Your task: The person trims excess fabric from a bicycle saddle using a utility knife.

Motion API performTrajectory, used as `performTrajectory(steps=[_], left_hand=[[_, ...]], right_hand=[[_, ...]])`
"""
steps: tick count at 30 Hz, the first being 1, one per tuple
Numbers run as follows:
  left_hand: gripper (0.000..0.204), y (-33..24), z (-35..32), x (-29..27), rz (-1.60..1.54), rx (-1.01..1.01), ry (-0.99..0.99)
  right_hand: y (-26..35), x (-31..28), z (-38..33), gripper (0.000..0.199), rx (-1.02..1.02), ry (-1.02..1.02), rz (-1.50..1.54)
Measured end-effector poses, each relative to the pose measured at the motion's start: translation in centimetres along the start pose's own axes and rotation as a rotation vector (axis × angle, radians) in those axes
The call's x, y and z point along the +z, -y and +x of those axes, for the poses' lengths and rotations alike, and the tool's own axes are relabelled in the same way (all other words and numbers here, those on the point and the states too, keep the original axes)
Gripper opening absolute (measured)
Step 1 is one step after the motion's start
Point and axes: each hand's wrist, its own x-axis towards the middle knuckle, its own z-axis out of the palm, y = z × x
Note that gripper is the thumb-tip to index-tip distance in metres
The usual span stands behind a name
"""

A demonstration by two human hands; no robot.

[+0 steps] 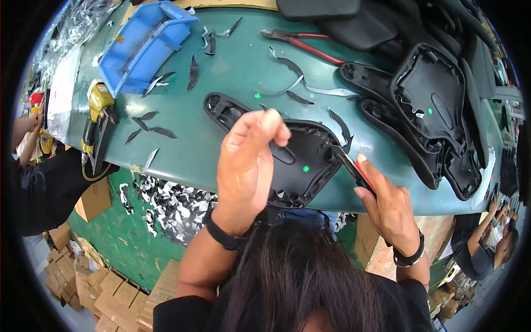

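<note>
A black bicycle saddle (287,176) lies underside up at the table's near edge, its narrow nose to the upper left. My left hand (246,166) is raised over its middle and hides part of it. The fingers are curled in against the thumb; what they hold, if anything, is hidden. In my right hand (387,207) is a red and black utility knife (357,170). Its blade points at the saddle's right rim, where a strip of black cover material (342,128) lies beside the edge.
More black saddles (431,94) are piled at the right. Red-handled cutting pliers (310,47), cut strips (193,72), a blue bin (141,50) and a yellow air tool (99,105) lie on the green table (182,119). Scraps (177,205) cover the floor. Other people are at both sides.
</note>
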Motion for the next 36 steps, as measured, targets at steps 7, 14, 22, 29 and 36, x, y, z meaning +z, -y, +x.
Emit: performTrajectory(steps=[7,14,22,29,36], left_hand=[[0.045,-5.3,4.7,-1.0,1.884,0.279,0.742],[0.044,-7.3,-1.9,-4.6,1.381,-0.012,0.151],[0.042,-4.3,-5.0,-4.5,1.106,-0.211,-0.118],[0.047,-3.9,-5.0,-5.1,1.028,-0.223,-0.141],[0.049,-3.5,-5.4,-4.8,0.972,-0.21,-0.183]], right_hand=[[-0.4,1.4,1.1,0.055,-0.065,-0.117,0.058],[1.5,3.1,-2.2,0.053,0.224,-0.098,0.617],[3.4,4.7,1.3,0.051,0.153,-0.025,0.548],[3.7,4.8,2.2,0.054,0.156,0.052,0.444],[5.1,5.1,1.2,0.056,0.257,0.051,0.518]])
